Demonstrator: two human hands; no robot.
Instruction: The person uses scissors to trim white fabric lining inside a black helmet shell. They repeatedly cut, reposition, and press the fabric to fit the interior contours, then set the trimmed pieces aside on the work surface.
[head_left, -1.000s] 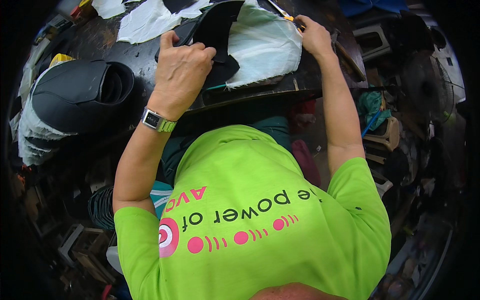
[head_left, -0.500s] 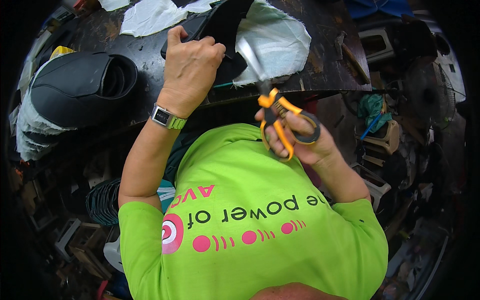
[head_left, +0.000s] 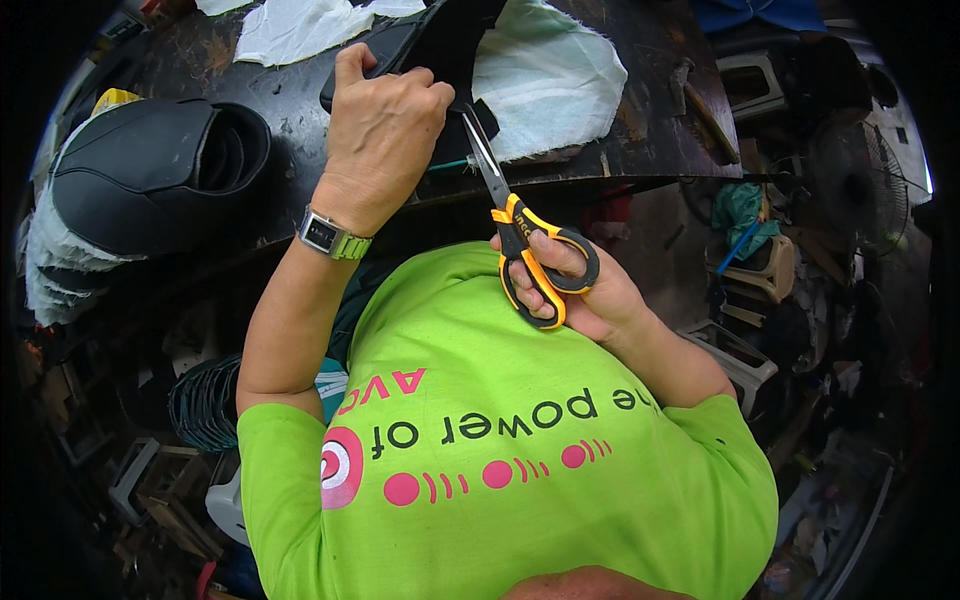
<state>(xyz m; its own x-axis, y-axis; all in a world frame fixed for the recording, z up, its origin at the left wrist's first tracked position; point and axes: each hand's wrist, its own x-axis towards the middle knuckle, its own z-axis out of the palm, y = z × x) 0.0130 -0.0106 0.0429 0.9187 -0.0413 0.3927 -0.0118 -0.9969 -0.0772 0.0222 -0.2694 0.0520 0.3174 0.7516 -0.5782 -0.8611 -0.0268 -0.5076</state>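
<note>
My left hand (head_left: 385, 140) is closed on a black shoe upper (head_left: 452, 45) at the table's near side, its fingers curled over the edge. White frayed cloth (head_left: 550, 80) spreads out beside the upper on the right; whether the two are joined I cannot tell. In my right hand (head_left: 595, 285) is a pair of scissors (head_left: 508, 200) with yellow and black handles, thumb and fingers through the loops. The slightly parted blades point up and left, with their tips by the upper's lower edge. A watch with a green band is on my left wrist.
A stack of black shoe uppers (head_left: 130, 180) with white frayed lining lies on the table's left. More white cloth (head_left: 300, 30) lies at the back. The dark table (head_left: 660, 130) ends at its near edge. Stools (head_left: 770, 265) and a fan (head_left: 860, 185) stand to the right.
My right hand has swung the scissors left and slightly down, from over the white cloth to the upper's edge. The blades have parted a little. My left hand keeps its hold.
</note>
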